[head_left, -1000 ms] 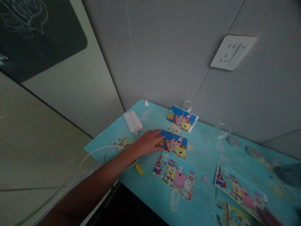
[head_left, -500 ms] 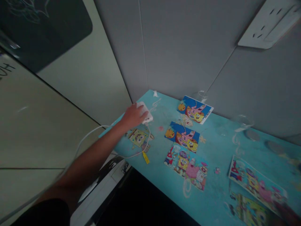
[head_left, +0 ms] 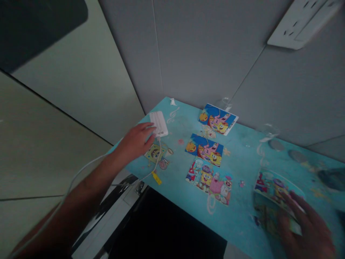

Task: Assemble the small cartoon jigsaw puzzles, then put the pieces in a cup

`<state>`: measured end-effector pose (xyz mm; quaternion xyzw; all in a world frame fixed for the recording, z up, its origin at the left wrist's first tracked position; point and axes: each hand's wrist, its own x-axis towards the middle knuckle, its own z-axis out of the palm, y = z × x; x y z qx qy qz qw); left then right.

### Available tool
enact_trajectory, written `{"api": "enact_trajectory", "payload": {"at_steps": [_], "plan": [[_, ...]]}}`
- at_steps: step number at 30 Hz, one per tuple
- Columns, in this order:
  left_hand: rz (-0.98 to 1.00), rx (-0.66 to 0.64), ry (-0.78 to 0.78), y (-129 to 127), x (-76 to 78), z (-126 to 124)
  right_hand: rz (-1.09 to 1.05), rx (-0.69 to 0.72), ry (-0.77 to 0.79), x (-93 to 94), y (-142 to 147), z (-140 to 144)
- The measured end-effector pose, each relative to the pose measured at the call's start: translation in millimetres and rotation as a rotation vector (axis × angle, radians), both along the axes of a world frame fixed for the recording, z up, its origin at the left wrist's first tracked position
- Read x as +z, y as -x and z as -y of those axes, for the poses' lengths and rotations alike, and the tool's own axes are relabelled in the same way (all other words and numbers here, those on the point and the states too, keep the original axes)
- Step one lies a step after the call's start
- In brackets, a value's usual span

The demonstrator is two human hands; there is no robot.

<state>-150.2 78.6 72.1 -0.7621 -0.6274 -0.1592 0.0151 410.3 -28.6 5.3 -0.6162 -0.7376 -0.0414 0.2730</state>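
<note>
My left hand [head_left: 136, 141] rests on the blue tabletop [head_left: 242, 154] at its left corner, fingers spread, fingertips just touching the near end of a white power bank [head_left: 159, 123] with a white cable [head_left: 153, 165] plugged in. My right hand [head_left: 307, 225] lies at the lower right with its fingers on a cartoon picture card [head_left: 272, 185] that curls up at one side. Three more cartoon cards lie flat in the middle: a far one [head_left: 218, 119], a middle one [head_left: 205, 150] and a near one [head_left: 208, 180].
A cartoon sticker [head_left: 156, 153] sits under the cable, which carries a yellow tag [head_left: 156, 177]. A wall socket [head_left: 302, 23] is mounted on the grey wall above. The table's front edge drops to a dark space [head_left: 167, 230] below.
My left hand went from the middle card to the power bank, then slid back off it. My right hand has come into view on the curling card at the lower right.
</note>
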Motion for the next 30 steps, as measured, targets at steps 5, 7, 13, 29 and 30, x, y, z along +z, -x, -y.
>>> {"api": "enact_trajectory", "payload": {"at_steps": [5, 7, 13, 29, 30], "plan": [[0.05, -0.289, -0.049, -76.1, -29.4, 22.0, 0.072, 0.246, 0.095, 38.2, 98.5, -63.6], [0.071, -0.37, -0.038, -100.2, -37.1, 29.4, 0.128, 0.354, 0.143, 38.6, 121.4, -88.5], [0.145, -0.45, -0.006, -135.6, -54.4, 46.9, 0.215, 0.503, 0.252, 28.5, 151.8, -137.6], [0.118, -0.593, 0.095, -143.9, -58.5, 52.9, 0.454, 0.591, 0.22, 39.9, 170.5, -141.2], [0.12, -0.608, 0.104, -149.1, -56.4, 53.0, 0.472, 0.611, 0.215, 40.2, 169.6, -142.7]]}}
